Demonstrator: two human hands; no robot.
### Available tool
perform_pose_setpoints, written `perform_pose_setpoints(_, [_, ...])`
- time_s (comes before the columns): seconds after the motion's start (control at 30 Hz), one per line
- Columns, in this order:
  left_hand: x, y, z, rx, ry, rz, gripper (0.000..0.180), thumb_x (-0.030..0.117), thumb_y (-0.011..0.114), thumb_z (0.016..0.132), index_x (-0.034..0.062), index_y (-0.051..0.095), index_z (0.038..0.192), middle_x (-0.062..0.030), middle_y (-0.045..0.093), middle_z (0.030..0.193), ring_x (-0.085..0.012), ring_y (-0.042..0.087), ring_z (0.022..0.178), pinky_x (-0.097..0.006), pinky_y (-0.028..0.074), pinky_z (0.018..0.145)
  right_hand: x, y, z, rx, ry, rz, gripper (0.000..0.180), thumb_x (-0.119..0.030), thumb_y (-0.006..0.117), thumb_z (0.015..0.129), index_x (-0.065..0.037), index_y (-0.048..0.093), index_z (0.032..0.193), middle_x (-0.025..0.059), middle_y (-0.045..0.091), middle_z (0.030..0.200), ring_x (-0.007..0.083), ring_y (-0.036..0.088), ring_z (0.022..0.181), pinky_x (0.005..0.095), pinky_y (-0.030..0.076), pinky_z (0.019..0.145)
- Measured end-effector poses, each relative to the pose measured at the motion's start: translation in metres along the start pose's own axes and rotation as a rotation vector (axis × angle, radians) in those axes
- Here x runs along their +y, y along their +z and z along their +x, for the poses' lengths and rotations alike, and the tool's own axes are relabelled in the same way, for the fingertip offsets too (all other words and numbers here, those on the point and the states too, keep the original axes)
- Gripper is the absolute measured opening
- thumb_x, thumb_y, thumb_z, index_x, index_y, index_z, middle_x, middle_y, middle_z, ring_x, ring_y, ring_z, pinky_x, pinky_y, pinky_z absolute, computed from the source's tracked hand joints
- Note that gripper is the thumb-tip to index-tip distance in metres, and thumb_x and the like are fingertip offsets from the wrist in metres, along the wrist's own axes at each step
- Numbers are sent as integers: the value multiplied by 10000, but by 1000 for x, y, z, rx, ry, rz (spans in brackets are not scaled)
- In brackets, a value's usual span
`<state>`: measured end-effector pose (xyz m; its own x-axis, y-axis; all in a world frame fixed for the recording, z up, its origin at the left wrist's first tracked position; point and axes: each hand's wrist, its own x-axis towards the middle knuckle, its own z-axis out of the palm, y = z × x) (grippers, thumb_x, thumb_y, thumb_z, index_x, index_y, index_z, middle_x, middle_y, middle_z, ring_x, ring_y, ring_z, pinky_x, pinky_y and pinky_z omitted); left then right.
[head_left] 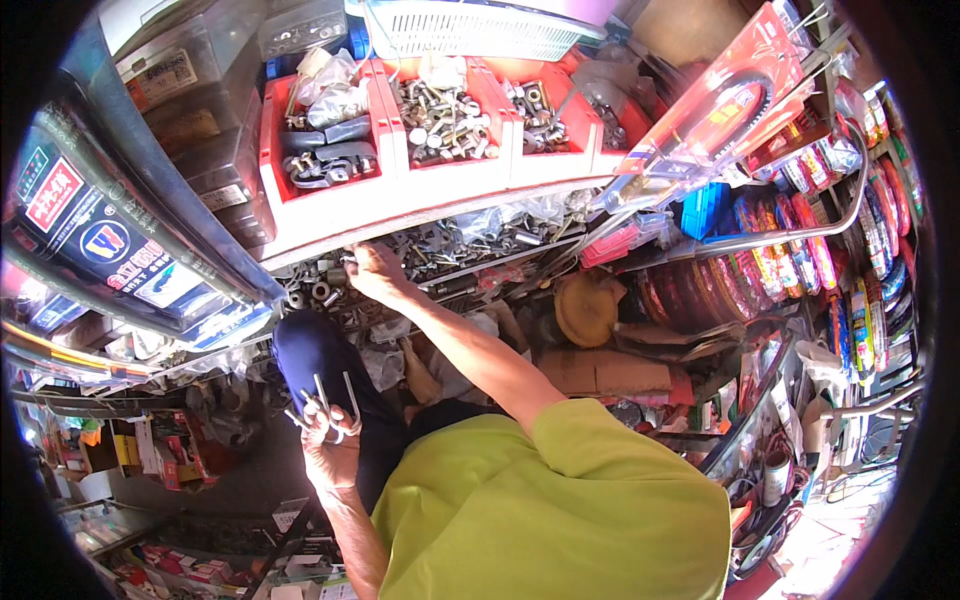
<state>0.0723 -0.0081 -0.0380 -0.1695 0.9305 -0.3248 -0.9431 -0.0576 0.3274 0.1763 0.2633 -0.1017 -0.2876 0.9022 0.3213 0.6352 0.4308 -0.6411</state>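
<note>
Steel U-bolts point(335, 400) — stiff, heavy-looking, best taken by the legs — sit clamped in the left hand point(328, 440); right hand point(372, 272) digs among loose bolts point(450, 245), grip unclear.

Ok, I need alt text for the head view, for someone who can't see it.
A person in a green shirt reaches their right hand into a lower shelf of loose nuts and bolts, beneath red bins of hardware. Their left hand holds a few bent metal rods near their knee. Packaged parts crowd the surrounding shelves.
</note>
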Motion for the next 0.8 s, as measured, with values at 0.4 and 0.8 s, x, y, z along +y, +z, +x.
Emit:
perform_pose_setpoints(0.4, [2,-3,-2,0,24,-31,150,88,667,839,95,634,985,-90,646,839,-198,604,722,-318,482,675,135,-114,-35,338,462,-154,281,-312,738,725,-42,665,701,124,673,679,275,659,634,344,513,594])
perform_pose_setpoints(0.8, [5,-3,-3,19,24,-24,152,84,670,834,100,640,982,-99,648,836,-201,606,722,-326,497,696,146,-102,-16,95,333,-404,491,-482,781,674,-22,612,663,112,620,612,287,617,627,358,496,642])
